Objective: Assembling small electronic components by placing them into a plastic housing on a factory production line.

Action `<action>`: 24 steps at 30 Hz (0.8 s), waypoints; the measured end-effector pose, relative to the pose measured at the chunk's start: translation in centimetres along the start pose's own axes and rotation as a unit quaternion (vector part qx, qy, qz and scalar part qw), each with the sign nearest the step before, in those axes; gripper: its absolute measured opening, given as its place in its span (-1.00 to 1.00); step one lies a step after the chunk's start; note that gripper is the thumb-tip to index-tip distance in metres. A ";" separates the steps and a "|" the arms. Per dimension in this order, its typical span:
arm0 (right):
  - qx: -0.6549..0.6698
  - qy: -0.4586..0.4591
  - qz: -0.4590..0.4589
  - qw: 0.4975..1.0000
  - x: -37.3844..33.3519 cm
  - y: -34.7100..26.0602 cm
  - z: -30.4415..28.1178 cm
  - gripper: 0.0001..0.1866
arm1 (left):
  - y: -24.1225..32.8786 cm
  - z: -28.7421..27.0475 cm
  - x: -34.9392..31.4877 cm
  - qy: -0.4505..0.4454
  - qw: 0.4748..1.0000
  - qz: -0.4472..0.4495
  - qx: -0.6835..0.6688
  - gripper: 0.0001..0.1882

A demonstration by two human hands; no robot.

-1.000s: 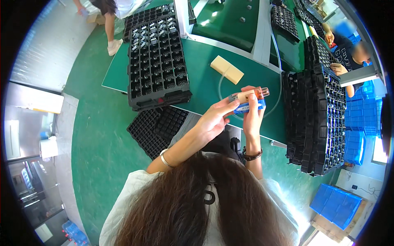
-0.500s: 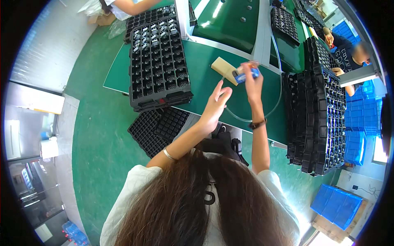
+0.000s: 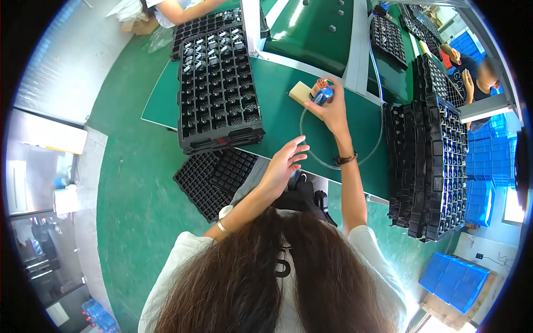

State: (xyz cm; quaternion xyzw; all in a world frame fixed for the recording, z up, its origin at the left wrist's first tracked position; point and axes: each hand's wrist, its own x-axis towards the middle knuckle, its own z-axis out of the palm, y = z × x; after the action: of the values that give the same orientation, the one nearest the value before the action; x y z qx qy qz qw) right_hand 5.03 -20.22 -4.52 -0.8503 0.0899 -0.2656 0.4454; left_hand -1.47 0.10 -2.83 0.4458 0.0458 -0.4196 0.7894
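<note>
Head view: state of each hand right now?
Left hand: open, fingers slightly spread, nothing visible in it.
Right hand: closed, holding the small blue-and-orange device.

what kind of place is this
Probably a factory assembly line: stacked black compartment trays, what looks like a green conveyor belt with small parts on it, and piled blue crates.

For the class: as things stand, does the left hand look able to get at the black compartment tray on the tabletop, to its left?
Probably yes: the left hand is open and looks free, and only a strip of green tabletop seems to lie between it and the black compartment tray.
</note>
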 end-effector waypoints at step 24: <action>-0.025 0.014 0.002 1.000 0.1 0.5 1.5 -0.51 | -1.9 -1.1 7.8 0.092 0.512 0.425 0.741 -0.34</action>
State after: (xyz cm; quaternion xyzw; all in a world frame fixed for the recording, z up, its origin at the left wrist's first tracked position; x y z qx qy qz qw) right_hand 5.94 -19.49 -5.61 -0.8572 0.1047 -0.2738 0.4234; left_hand 2.58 -4.41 -8.21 0.8713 -0.4038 0.1275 0.2482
